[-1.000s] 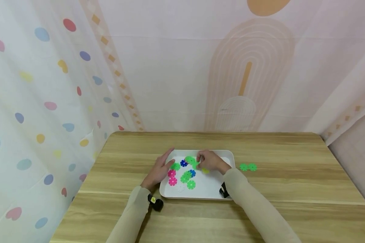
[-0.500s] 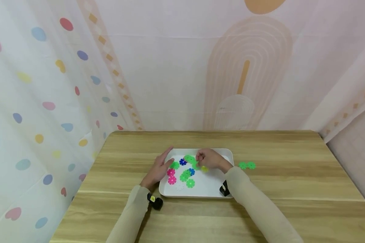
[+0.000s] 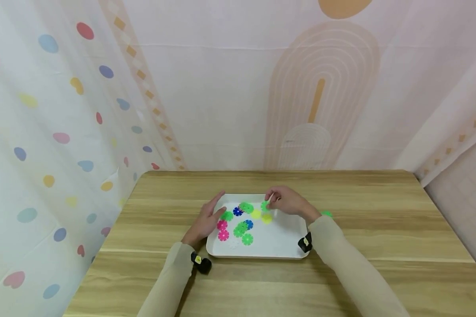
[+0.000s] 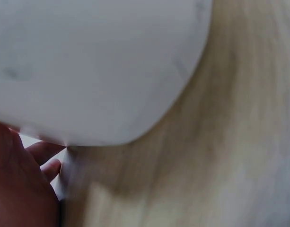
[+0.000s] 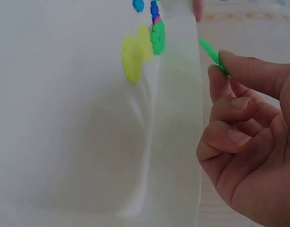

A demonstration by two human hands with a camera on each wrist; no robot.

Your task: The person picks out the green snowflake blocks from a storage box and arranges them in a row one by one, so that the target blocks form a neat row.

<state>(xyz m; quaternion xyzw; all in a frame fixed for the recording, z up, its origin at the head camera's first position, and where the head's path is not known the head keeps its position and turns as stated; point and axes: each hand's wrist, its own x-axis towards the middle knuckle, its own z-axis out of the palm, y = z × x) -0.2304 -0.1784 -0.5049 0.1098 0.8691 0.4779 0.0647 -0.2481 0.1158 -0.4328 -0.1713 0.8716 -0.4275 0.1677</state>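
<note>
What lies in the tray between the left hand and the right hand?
In the head view, green, blue and yellow flower pieces lie on the white tray between left hand and right hand.

Green disc [image 3: 265,205]: flat, notched plastic piece, pinched edge-on between thumb and forefinger of right hand [image 3: 287,203], lifted above far right part of white tray [image 3: 285,240], apart from the discs lying there.

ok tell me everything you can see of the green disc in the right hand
The green disc is a small, flat, bright green plastic piece with a notched, flower-like edge. The right hand pinches it between thumb and forefinger, lifted above the far part of the white tray. In the right wrist view it shows edge-on, tilted, touching only the fingers.
</note>
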